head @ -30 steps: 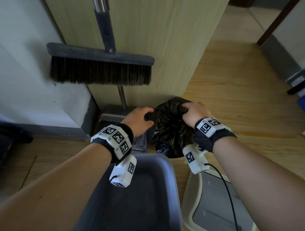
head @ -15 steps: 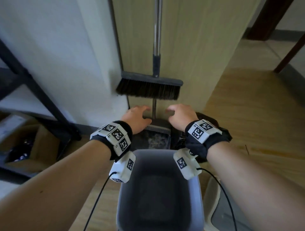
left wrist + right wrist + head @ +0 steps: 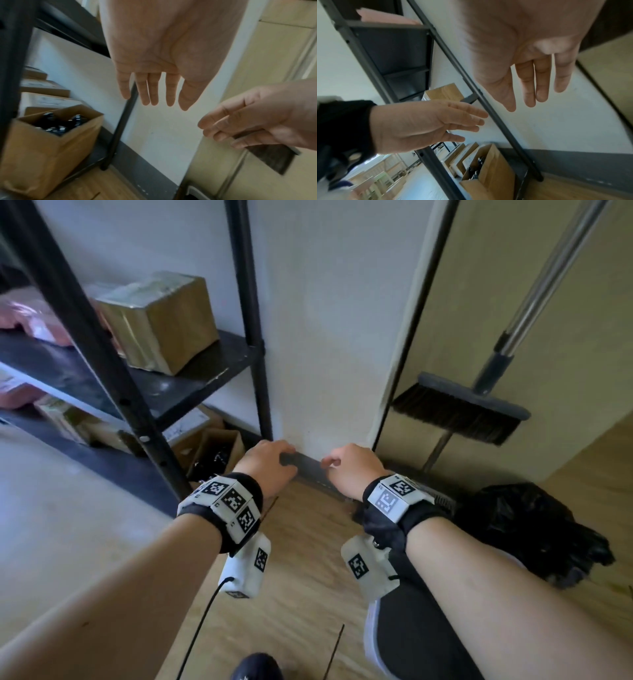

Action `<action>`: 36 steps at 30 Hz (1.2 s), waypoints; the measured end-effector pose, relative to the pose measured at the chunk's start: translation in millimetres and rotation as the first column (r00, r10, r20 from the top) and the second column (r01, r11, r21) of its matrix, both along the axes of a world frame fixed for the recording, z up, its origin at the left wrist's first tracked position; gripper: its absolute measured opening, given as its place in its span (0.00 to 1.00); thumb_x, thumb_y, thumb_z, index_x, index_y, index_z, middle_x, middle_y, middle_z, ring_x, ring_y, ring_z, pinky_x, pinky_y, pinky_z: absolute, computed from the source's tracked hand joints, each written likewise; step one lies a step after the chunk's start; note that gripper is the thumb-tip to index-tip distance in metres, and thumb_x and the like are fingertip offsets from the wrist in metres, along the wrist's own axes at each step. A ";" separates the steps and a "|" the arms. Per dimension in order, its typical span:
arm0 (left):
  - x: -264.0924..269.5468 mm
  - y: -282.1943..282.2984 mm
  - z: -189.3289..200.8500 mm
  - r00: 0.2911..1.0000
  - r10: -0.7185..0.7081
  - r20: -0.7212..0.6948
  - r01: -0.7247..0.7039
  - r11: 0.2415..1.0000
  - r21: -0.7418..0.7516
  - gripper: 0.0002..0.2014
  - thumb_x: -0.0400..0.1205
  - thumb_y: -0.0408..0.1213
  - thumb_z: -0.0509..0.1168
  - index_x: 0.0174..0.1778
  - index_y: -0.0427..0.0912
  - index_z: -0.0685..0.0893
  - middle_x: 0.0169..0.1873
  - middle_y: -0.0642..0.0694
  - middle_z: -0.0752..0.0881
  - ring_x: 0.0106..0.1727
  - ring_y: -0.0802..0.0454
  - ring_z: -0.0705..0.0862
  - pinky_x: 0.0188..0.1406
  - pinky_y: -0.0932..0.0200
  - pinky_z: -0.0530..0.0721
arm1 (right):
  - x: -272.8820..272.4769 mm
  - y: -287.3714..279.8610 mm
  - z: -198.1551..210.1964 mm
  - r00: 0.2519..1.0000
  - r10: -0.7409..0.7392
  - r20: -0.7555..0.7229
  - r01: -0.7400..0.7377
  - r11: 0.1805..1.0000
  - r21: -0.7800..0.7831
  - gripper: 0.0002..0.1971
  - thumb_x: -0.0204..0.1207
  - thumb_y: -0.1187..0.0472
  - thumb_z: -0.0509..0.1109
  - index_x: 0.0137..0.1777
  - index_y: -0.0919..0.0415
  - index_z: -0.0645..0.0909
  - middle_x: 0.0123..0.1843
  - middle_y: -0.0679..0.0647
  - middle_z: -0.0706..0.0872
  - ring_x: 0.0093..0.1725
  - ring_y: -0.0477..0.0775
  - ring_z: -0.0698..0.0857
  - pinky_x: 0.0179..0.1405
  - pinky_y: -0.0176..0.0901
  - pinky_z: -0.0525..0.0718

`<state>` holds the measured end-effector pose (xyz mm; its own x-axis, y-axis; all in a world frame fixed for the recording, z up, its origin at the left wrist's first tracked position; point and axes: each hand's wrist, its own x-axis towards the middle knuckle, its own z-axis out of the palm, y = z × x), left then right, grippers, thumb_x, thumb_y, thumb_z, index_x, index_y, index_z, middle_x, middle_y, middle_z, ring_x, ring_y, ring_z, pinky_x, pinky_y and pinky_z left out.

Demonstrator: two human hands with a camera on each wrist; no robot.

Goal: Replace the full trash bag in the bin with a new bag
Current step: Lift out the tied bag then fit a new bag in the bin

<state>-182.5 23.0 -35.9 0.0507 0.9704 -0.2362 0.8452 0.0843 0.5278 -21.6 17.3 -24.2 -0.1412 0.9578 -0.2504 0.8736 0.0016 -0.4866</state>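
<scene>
The full black trash bag (image 3: 534,529) lies on the wooden floor at the right, tied off, with neither hand on it. Under my right forearm stands the grey bin (image 3: 370,631), its inside dark and unlined. My left hand (image 3: 274,457) and right hand (image 3: 342,463) hover side by side low in front of the white wall, both holding nothing. The left wrist view shows the left fingers (image 3: 154,92) straight, and the right fingers (image 3: 536,83) are straight in the right wrist view. An open cardboard box (image 3: 51,135) with glossy black things inside sits on the rack's bottom shelf, left of the hands.
A black metal rack (image 3: 253,337) with a taped carton (image 3: 161,320) stands at the left. A broom (image 3: 459,412) leans on the wooden panel at the right, with a dustpan (image 3: 442,501) below it. My shoe (image 3: 257,667) is at the bottom edge.
Both hands have let go of the black bag and moved left, past the broom to the wall by the rack. The view has swung left, so bag and bin now sit at the right.
</scene>
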 end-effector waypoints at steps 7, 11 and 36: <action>-75.9 24.2 -37.0 0.972 0.233 -0.044 -0.236 0.967 -0.094 0.21 0.79 0.42 0.64 0.69 0.48 0.76 0.67 0.40 0.77 0.60 0.40 0.81 0.58 0.46 0.84 | -83.7 39.4 -40.0 0.991 0.115 -0.063 -0.121 0.988 -0.094 0.21 0.74 0.67 0.61 0.63 0.52 0.84 0.67 0.55 0.84 0.67 0.59 0.82 0.69 0.45 0.78; -93.7 38.0 -64.3 0.945 0.322 -0.062 -0.328 0.923 -0.202 0.25 0.81 0.40 0.61 0.76 0.47 0.68 0.75 0.38 0.65 0.68 0.35 0.76 0.64 0.45 0.80 | -110.9 58.8 -62.1 0.980 0.197 -0.025 -0.198 0.967 -0.163 0.21 0.78 0.65 0.59 0.70 0.52 0.79 0.73 0.53 0.80 0.71 0.57 0.78 0.71 0.45 0.74; -96.0 64.3 -75.4 0.873 0.482 0.071 -0.477 0.876 -0.073 0.11 0.82 0.32 0.60 0.58 0.39 0.84 0.61 0.41 0.84 0.62 0.42 0.82 0.58 0.52 0.79 | -115.8 73.1 -80.5 0.959 0.268 0.096 -0.250 0.954 -0.164 0.17 0.82 0.58 0.59 0.65 0.62 0.82 0.66 0.59 0.84 0.65 0.59 0.82 0.67 0.48 0.79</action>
